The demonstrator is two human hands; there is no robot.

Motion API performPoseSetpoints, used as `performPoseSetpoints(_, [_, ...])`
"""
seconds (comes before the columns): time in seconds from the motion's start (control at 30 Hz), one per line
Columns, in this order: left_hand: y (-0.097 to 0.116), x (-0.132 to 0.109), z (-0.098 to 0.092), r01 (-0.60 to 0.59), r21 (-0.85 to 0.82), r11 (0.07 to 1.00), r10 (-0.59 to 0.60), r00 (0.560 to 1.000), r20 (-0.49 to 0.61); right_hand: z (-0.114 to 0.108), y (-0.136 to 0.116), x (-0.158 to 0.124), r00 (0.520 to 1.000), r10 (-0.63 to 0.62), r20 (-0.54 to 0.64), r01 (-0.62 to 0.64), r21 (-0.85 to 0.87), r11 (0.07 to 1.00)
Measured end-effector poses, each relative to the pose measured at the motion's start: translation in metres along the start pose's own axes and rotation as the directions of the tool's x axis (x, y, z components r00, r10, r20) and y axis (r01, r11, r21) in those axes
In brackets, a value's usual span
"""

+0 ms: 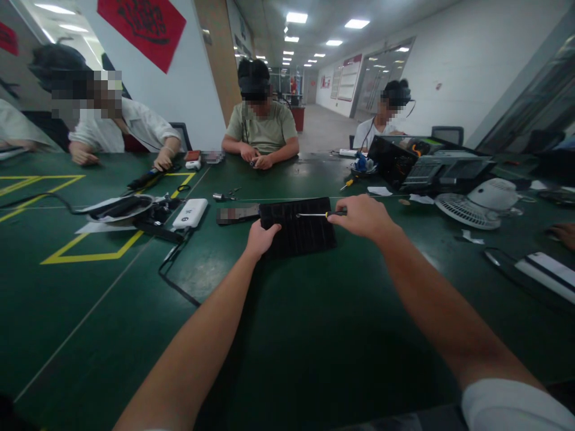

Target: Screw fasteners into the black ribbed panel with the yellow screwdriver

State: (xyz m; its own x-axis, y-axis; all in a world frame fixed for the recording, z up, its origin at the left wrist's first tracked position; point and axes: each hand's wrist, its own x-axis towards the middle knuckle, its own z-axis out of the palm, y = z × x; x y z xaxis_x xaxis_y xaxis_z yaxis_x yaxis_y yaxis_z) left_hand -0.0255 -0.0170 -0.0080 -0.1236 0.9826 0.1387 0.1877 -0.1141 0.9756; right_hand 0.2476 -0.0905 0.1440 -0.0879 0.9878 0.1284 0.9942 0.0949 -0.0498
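A flat black ribbed panel lies on the green table in front of me. My left hand rests closed on the panel's left edge and grips it. My right hand is closed round the handle of a small screwdriver. The screwdriver's thin shaft points left across the top of the panel.
A white box and a dark device with cables lie to the left. A white fan and open black electronics stand at the right. Three other people sit across and to the left. Yellow tape lines mark the table.
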Motion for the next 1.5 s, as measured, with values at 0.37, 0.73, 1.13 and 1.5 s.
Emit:
performPoseSetpoints(0.37, [0.002,0.004,0.000,0.079,-0.032,0.996,-0.079,0.997,0.006,0.002,0.012,0.017,0.999,-0.024,0.023,0.022,0.055,0.998])
performPoseSetpoints(0.73, [0.002,0.013,0.002,0.067,0.001,0.998,-0.067,0.998,0.003,0.013,0.024,0.026,0.999,-0.034,0.017,0.032,0.104,0.994])
performPoseSetpoints(1.13, [0.001,0.007,0.005,0.033,0.002,0.999,-0.033,0.999,-0.012,0.015,0.023,0.015,0.995,-0.033,-0.099,0.041,0.079,0.996])
performPoseSetpoints(1.5, [0.006,0.001,0.004,0.041,0.029,0.999,-0.041,0.999,0.002,0.014,0.022,0.013,0.992,-0.028,-0.126,0.037,0.069,0.997])
